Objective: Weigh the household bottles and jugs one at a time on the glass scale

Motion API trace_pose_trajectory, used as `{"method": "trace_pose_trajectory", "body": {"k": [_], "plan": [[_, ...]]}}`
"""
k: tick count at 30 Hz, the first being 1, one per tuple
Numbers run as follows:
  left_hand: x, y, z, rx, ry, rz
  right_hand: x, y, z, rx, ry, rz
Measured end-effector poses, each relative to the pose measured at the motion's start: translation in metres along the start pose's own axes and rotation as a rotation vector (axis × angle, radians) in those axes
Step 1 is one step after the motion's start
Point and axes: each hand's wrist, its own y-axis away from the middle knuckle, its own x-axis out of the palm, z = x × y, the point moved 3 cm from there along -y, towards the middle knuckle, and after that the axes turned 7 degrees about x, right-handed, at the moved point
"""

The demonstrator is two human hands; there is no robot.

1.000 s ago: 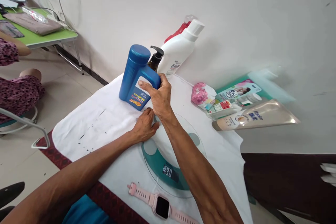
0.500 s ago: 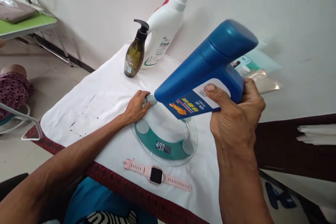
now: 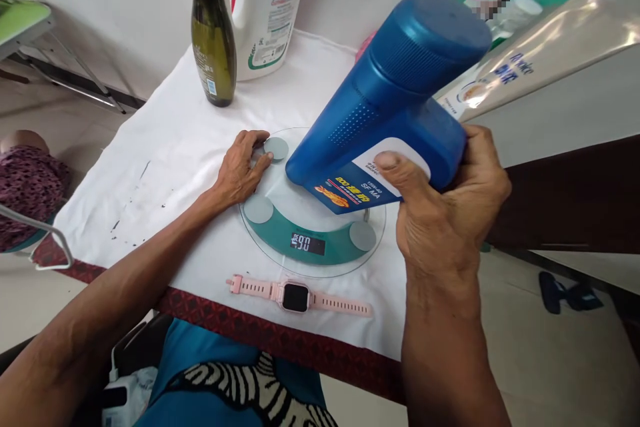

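Right hand [image 3: 450,207] partly behind blue bottle [image 3: 380,103]

In our right grip [image 3: 447,213] we hold a blue motor-oil bottle [image 3: 370,107] at a tilt, thumb on its label, its base left of that grip and over a round glass scale [image 3: 270,233]. Farther left, our left grip [image 3: 245,163] rests at the scale's rim. Below and between both grips, a pink smartwatch [image 3: 296,296] lies on the white-clothed worktop [image 3: 165,120]. Beyond our left grip stand a dark green bottle [image 3: 214,47] and a white laundry-liquid jug [image 3: 273,20]; beyond our right, a Rejoice tube [image 3: 540,53] shows partly.
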Motion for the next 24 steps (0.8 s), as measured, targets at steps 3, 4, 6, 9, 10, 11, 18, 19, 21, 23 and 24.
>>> {"method": "trace_pose_trajectory", "body": {"k": [3,4,6,9,10,11,18,19,21,23,24], "plan": [[-0.001,0.0,0.0,0.011,-0.01,0.001,-0.008,0.005,-0.009,-0.041,-0.083,-0.027],[-0.001,0.0,0.0,0.013,-0.01,0.005,-0.014,0.008,-0.016,-0.029,-0.113,-0.092],[-0.001,-0.001,-0.001,0.012,-0.009,0.014,-0.027,0.013,-0.036,0.06,-0.135,-0.277],[-0.002,-0.001,-0.003,0.012,-0.011,0.014,-0.044,0.019,-0.073,0.225,-0.095,-0.497],[-0.002,-0.001,-0.004,0.012,-0.014,0.012,-0.046,0.02,-0.083,0.261,-0.09,-0.525],[-0.001,-0.001,-0.004,0.013,-0.018,0.01,-0.047,0.02,-0.093,0.293,-0.094,-0.523],[-0.001,-0.001,-0.005,0.028,-0.036,0.021,-0.045,0.018,-0.12,0.357,-0.148,-0.384],[-0.001,-0.001,-0.004,0.032,-0.04,0.021,-0.047,0.017,-0.122,0.358,-0.166,-0.375],[-0.001,-0.001,-0.004,0.038,-0.045,0.022,-0.05,0.015,-0.126,0.36,-0.196,-0.361],[-0.001,-0.001,-0.003,0.041,-0.045,0.022,-0.052,0.014,-0.13,0.366,-0.217,-0.36],[-0.001,-0.001,-0.003,0.04,-0.045,0.023,-0.053,0.013,-0.132,0.369,-0.225,-0.36]]}}
